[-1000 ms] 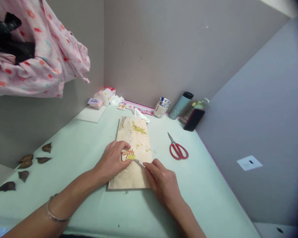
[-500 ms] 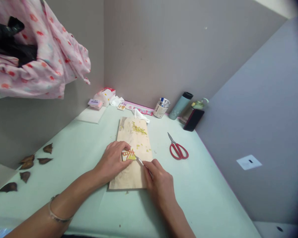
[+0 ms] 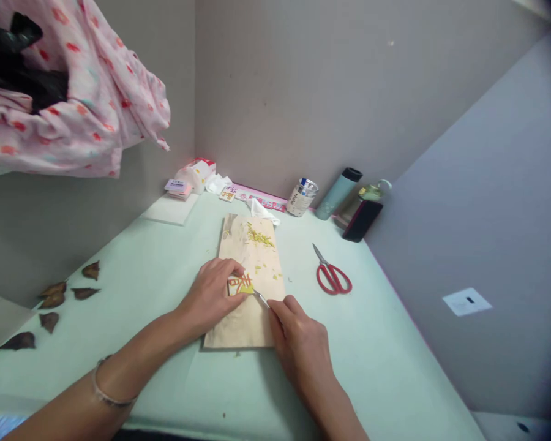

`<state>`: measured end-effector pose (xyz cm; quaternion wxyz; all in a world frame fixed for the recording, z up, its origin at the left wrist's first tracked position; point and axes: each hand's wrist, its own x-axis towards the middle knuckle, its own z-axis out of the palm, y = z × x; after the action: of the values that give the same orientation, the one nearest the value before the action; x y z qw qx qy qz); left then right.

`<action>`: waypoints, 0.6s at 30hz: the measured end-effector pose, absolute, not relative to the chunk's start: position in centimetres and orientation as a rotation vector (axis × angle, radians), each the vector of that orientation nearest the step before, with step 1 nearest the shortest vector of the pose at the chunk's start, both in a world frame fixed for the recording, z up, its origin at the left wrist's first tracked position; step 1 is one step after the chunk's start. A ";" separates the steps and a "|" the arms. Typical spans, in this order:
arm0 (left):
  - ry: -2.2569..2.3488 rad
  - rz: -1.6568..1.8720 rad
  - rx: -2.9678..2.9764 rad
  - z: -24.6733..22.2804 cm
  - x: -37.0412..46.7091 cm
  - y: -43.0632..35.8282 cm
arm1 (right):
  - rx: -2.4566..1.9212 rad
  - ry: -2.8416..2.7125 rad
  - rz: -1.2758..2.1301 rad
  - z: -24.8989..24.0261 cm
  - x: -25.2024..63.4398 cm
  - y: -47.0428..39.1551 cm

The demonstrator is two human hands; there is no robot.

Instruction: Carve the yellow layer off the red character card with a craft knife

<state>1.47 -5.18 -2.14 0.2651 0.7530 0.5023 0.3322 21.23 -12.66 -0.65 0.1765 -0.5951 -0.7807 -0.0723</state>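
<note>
A wooden board [image 3: 245, 327] lies lengthwise in front of me. On it, a small flat carving block [image 3: 241, 284] shows an orange written character and a yellow-green patch. Thumb and fingers of my left hand [image 3: 215, 288] grip the block's near and far edges, hiding its left side. My right hand [image 3: 300, 334] is closed around a slim silver carving knife [image 3: 261, 299], its tip at the block's right edge. Yellow-green shavings [image 3: 260, 237] are heaped at the board's far end, with a few loose bits nearer the block.
Red-handled scissors [image 3: 333, 277] lie right of the board. Along the back stand a can [image 3: 302, 199], a blue-green bottle [image 3: 338, 195] and a dark phone [image 3: 362, 222]. Crumpled tissue [image 3: 262, 211] sits behind the board. Several brown husks [image 3: 85, 293] lie left; a pink spotted cloth [image 3: 133, 104] hangs above.
The whole view has shifted slightly, placing things a little farther right. Both hands keep their grips, and the knife tip stays by the block's right edge.
</note>
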 end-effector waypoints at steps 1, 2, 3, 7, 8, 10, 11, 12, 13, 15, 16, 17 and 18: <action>1.357 0.898 2.036 -2.2 1.5 -5.2 | -1.692 -2.212 -0.221 -0.7 21.2 -12.6; 1.356 0.900 2.037 -2.2 1.4 -5.2 | -1.700 -2.211 -0.239 -0.7 21.1 -12.6; 1.354 0.901 2.039 -2.2 1.4 -5.2 | -1.710 -2.210 -0.254 -0.8 21.0 -12.6; 1.348 0.902 2.045 -2.2 1.4 -5.2 | -1.740 -2.202 -0.307 -1.0 20.5 -12.7; 1.346 0.901 2.046 -2.2 1.4 -5.2 | -1.745 -2.198 -0.319 -1.0 20.3 -12.7; 1.343 0.899 2.050 -2.2 1.4 -5.2 | -1.756 -2.185 -0.344 -1.2 20.1 -12.7; 1.341 0.899 2.052 -2.1 1.4 -5.2 | -1.762 -2.177 -0.356 -1.3 20.0 -12.7; 1.340 0.900 2.055 -2.1 1.4 -5.2 | -1.767 -2.169 -0.368 -1.5 19.9 -12.7; 1.339 0.901 2.057 -2.1 1.3 -5.2 | -1.771 -2.161 -0.380 -1.6 19.8 -12.7; 1.338 0.905 2.063 -2.1 1.3 -5.2 | -1.775 -2.147 -0.399 -1.8 19.6 -12.7; 1.336 0.905 2.065 -2.1 1.3 -5.2 | -1.777 -2.140 -0.407 -1.8 19.6 -12.7; 1.334 0.905 2.068 -2.1 1.3 -5.2 | -1.779 -2.132 -0.413 -1.9 19.5 -12.7; 1.332 0.905 2.070 -2.1 1.3 -5.2 | -1.781 -2.126 -0.418 -1.9 19.5 -12.7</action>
<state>1.26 -5.21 -2.14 0.2567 0.7628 0.4910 0.3334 19.46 -12.68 -1.87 0.1679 -0.6260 -0.7473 -0.1468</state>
